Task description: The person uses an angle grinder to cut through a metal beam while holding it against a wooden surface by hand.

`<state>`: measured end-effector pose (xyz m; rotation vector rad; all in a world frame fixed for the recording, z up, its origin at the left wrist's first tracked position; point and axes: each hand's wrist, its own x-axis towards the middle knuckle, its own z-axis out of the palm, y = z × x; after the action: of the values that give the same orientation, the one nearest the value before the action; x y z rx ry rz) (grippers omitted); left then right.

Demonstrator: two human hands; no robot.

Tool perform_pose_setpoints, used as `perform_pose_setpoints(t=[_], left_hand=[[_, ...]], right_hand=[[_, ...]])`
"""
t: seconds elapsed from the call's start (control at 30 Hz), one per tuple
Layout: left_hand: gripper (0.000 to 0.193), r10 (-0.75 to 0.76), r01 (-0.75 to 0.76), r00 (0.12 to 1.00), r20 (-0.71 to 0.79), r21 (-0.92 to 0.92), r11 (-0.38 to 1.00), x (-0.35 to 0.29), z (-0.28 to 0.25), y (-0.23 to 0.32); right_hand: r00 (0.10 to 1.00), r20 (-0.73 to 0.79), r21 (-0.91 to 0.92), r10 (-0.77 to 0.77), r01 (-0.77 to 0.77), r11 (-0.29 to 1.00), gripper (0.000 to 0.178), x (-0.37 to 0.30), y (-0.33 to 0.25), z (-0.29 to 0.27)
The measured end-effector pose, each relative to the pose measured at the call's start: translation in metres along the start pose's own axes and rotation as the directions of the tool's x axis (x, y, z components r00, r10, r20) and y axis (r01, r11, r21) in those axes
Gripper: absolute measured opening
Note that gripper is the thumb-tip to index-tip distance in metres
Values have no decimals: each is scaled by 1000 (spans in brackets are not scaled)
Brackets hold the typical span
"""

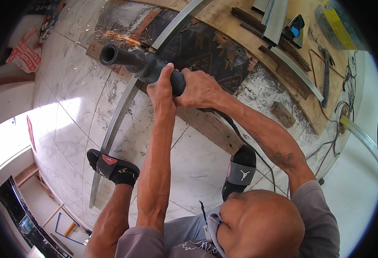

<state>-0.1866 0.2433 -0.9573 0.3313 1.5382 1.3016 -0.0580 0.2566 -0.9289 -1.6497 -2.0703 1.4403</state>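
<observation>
A dark angle grinder [150,66] is held in both hands over a long grey metal bar [121,103]. My left hand [162,88] wraps round the grinder's body, its thumb pointing forward. Round the rear end, against the left hand, my right hand [201,88] is closed. The hollow-ended side handle [110,54] sticks out to the left, with no hand on it. Orange sparks [118,36] fly left from the far side of the tool. The grinder hides its disc and where it meets the bar. My left foot, in a black slide sandal [111,165], rests on the bar's near end.
A wooden plank [212,129] lies under the bar, beside a dark sheet [223,56]. A power cord [264,165] runs past my right sandal [241,172]. At the right, plywood [223,15] carries metal profiles [275,21], a hammer [326,71] and a clear tub [339,26].
</observation>
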Motion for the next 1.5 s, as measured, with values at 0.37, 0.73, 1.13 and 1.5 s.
perform_pose_setpoints(t=[0.37,0.73,1.13,1.5], left_hand=[[30,12,-12,1000,9,-6,1000,-3,1,2],[27,2,-2,1000,11,-18,1000,-12,6,-1],[29,-4,4,1000,-10,44,999,1,-1,3],[32,15,-14,1000,-13,79,997,4,-4,-3]], right_hand=[[1000,20,-1,7,-7,1000,74,0,2,0],[1000,22,26,10,-10,1000,76,-5,8,0],[999,42,40,5,-7,999,76,0,1,-1],[1000,19,67,16,-17,998,75,-2,4,4]])
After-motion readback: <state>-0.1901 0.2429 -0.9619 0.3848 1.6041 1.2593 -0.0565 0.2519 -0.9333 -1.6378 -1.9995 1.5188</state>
